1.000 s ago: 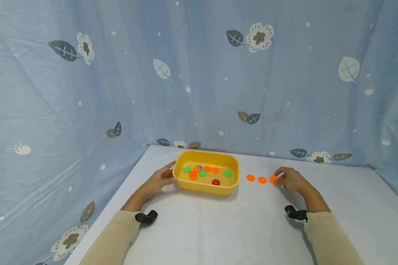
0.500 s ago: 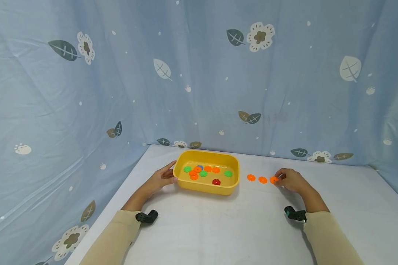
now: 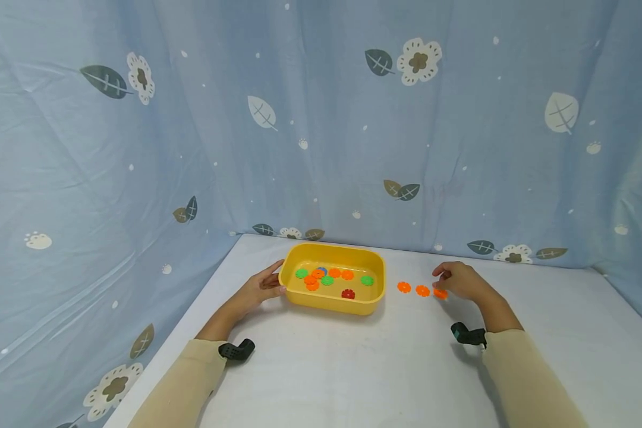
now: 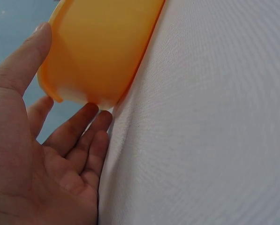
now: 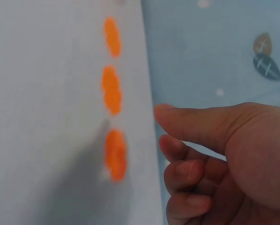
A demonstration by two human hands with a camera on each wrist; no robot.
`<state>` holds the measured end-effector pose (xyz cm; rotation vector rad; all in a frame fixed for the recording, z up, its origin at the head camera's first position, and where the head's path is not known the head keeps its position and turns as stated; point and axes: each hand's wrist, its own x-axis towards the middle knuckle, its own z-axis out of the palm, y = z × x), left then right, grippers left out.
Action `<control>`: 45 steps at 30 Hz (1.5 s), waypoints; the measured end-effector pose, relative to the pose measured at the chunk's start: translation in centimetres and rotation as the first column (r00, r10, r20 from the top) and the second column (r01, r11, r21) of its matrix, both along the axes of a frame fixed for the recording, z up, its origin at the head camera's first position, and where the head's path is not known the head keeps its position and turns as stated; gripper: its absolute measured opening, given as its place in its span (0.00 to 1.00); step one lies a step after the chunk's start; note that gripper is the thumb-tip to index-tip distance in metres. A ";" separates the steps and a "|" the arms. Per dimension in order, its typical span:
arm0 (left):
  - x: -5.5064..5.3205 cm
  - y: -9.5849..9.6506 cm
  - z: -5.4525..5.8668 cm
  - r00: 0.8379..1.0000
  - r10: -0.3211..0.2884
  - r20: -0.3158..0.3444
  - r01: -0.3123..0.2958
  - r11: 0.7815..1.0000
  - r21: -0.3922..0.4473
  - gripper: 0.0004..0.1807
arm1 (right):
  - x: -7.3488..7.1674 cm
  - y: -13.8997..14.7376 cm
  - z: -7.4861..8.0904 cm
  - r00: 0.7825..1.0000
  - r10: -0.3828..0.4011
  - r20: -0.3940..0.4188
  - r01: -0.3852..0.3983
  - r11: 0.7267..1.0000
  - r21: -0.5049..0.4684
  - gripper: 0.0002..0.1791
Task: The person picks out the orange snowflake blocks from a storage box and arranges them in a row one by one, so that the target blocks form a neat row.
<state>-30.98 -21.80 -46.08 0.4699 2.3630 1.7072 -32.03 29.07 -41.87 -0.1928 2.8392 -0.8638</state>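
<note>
My left hand (image 3: 257, 291) holds the left end of a yellow plastic basin (image 3: 331, 304). In the left wrist view the thumb lies along the basin's (image 4: 107, 51) rim, with the fingertips against its end wall. Inside lie several flower-shaped notched plastic discs, among them a green disc (image 3: 367, 280) and a red disc (image 3: 348, 294). Right of the basin, three orange discs form a row on the white cloth: left disc (image 3: 403, 287), middle disc (image 3: 422, 291), right disc (image 3: 440, 293). Just above the right one hovers my right hand (image 3: 462, 280), holding nothing, thumb and fingertips apart.
A white cloth (image 3: 353, 368) covers the table. Blue patterned curtain (image 3: 321, 148) hangs along the table's back and left sides. Each wrist wears a black camera mount, the left mount (image 3: 236, 351) and the right mount (image 3: 468, 334).
My right hand has let go of the right orange disc and lifted slightly up and left; the disc now lies flat in line with the other two. My left hand stays on the basin.
</note>
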 end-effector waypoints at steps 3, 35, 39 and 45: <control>0.0 -0.1 -0.1 1.000 -0.001 -0.003 0.001 1.000 -0.010 0.44 | -0.4 -1.4 0.5 1.000 0.016 -0.010 -0.017 1.000 -0.019 0.18; -0.1 -0.1 0.4 1.000 0.001 0.001 -0.001 0.999 -0.032 0.44 | -2.3 -16.7 3.6 0.980 0.199 -0.020 -0.200 0.971 -0.134 0.14; -0.2 -0.3 0.4 1.000 -0.011 0.028 0.011 0.999 -0.031 0.45 | -2.6 -17.8 2.8 0.977 0.213 -0.016 -0.213 0.971 -0.108 0.14; -0.4 -0.2 0.0 0.999 -0.025 0.023 0.025 1.000 -0.002 0.45 | -2.9 -18.9 1.5 0.975 0.217 -0.044 -0.218 0.976 -0.024 0.12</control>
